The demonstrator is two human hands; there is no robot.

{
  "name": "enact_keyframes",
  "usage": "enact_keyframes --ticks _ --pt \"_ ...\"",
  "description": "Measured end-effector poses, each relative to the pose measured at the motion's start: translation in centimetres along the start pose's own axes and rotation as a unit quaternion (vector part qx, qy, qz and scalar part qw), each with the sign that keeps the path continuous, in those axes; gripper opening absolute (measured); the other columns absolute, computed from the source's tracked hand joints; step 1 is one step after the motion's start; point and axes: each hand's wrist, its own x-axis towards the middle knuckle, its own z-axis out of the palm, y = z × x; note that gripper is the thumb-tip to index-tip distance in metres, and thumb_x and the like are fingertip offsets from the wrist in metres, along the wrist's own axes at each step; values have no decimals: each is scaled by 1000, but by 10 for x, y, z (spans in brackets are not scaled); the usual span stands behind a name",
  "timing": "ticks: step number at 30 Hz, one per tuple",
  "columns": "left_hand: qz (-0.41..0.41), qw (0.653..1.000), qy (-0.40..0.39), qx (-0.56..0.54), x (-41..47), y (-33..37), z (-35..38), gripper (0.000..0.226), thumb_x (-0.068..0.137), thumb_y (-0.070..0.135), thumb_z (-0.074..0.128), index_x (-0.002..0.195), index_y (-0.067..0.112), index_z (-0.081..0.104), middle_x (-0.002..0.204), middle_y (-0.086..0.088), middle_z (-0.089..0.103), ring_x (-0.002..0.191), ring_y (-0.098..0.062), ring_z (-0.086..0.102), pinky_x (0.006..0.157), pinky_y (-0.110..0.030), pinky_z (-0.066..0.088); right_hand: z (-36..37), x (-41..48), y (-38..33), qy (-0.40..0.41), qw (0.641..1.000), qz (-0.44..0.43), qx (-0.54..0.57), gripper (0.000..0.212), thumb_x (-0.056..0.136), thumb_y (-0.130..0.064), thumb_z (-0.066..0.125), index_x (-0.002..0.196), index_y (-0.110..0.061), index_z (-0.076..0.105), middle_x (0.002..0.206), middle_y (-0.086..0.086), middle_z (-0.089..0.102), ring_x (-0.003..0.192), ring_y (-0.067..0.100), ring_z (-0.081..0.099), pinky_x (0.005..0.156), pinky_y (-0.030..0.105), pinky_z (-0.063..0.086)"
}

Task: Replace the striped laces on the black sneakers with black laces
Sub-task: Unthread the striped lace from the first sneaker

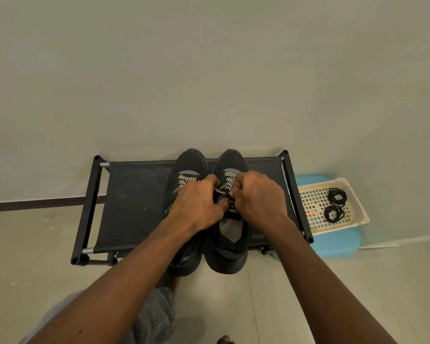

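Striped lace (230, 175) on the right sneaker (230, 158) runs toe-ward, away from both hands; left hand (199, 203) and right hand (257, 194) each pinch it.

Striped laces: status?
Left hand and right hand pinch striped lace on right sneaker. Left sneaker striped too. Black laces coiled in basket. Nothing blocking.

Count — two black sneakers (189, 160), two striped laces (230, 176), two coiled black laces (336, 196); one shoe rack (134, 194), one mesh tray (308, 202), one blue stool (338, 244).
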Motion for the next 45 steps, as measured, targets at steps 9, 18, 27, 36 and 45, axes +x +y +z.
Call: enact_keyframes --ticks 9,18,27,36,45 --pt "-26 998 -55 -31 4 -5 -3 51 96 33 68 141 22 47 87 2 73 49 -11 68 68 -34 63 3 4 23 10 914 216 342 7 101 -18 53 94 -16 52 99 12 65 81 27 70 62 44 63" --pt "-25 996 -81 -27 6 -3 -7 40 97 35 67 131 19 53 89 1 72 49 -11 69 61 -25 58 -13 22 3 -2 908 215 359 19 96 -13 56 79 -13 63 82 8 72 74 23 63 61 34 49" --pt "-36 992 -109 -58 8 -6 -7 39 98 35 66 132 20 52 90 0 73 49 -12 71 66 -33 64 -17 12 10 -57 984 82 146 18 91 -29 65 105 -27 77 83 -11 70 74 9 64 68 26 47" --pt "-25 993 -95 -61 9 -8 -4 40 97 37 67 130 19 52 86 0 74 48 -13 70 67 -37 64 7 10 10 -7 996 -22 -89 17 95 -32 65 101 -16 69 100 3 62 90 22 58 65 31 45" --pt "-15 992 -110 -64 7 -5 -8 51 100 27 63 147 20 42 82 1 73 51 -12 71 71 -32 63 -5 14 31 -69 930 203 298 14 106 -22 48 96 -13 53 104 13 64 90 28 71 81 51 62"
